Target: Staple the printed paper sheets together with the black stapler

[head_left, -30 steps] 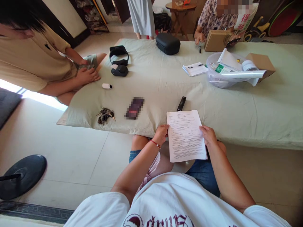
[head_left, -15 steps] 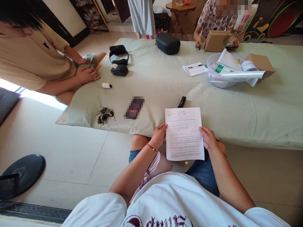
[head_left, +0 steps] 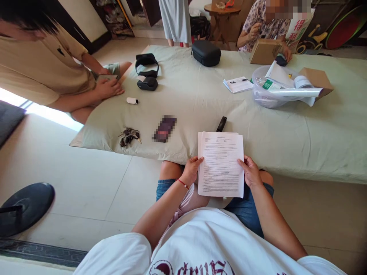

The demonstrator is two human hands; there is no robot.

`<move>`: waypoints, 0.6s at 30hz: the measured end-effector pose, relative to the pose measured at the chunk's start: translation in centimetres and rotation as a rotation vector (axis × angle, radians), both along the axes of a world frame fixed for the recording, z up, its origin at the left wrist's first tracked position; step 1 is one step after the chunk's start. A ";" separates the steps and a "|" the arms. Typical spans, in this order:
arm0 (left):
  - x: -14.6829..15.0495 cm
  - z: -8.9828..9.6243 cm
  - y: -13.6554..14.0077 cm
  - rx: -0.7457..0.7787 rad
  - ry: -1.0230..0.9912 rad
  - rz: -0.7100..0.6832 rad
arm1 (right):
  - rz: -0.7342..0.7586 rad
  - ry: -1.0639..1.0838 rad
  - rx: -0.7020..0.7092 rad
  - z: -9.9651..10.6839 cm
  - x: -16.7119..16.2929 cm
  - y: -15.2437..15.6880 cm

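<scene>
A small stack of printed sheets of paper (head_left: 220,166) is held upright-facing over my lap, at the near edge of the table. My left hand (head_left: 192,170) pinches its left edge, thumb on top. On the opposite edge, my right hand (head_left: 250,170) grips it the same way, its thumb lying on the print. The sheets are slightly out of line, with the edge of one showing behind the front page. Just beyond the paper's top lies a black stapler-like object (head_left: 221,124), partly covered by it.
The cloth-covered table (head_left: 183,91) bears keys (head_left: 129,136), a blurred phone (head_left: 164,128), a white bottle (head_left: 132,101), a black headset (head_left: 146,65), a black case (head_left: 205,53), papers with a pen (head_left: 237,84) and a filled plastic basin (head_left: 265,97). One person sits left; another sits across.
The sheets have shifted against each other, so a back sheet's edge now shows at the left and top. My right thumb has moved inward. Across the table, a person's hand has risen.
</scene>
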State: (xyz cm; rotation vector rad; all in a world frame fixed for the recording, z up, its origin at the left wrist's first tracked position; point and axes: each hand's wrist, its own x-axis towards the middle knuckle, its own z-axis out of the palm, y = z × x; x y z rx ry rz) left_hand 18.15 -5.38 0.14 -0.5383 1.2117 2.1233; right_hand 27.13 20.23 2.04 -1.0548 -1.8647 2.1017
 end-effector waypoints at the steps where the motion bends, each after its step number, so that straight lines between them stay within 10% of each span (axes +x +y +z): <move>1: 0.0 0.0 0.0 0.006 -0.009 0.013 | 0.000 -0.006 0.007 -0.1 0.1 0.0; 18: 2.1 -1.0 -1.0 0.044 -0.145 -0.082 | 0.187 -0.155 0.349 -0.8 2.9 4.1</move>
